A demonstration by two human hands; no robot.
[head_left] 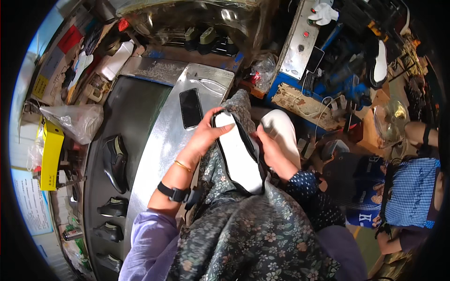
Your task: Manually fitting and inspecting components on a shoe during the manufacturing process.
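Observation:
Over my lap, on a dark floral apron, I hold a black shoe upper with its long white underside facing up. My left hand is closed round its far end, thumb pressed on the white face and fingers behind. At its right edge is my right hand, thumb up and closed on the dark side; its other fingers are partly hidden. Just beyond that hand, a white rounded object shows, partly covered by it.
To my left, a metal bench top carries a black phone and pliers. Further left, several black shoes stand on a dark belt. A machine panel stands far right. Another person's blue checked clothing shows at right.

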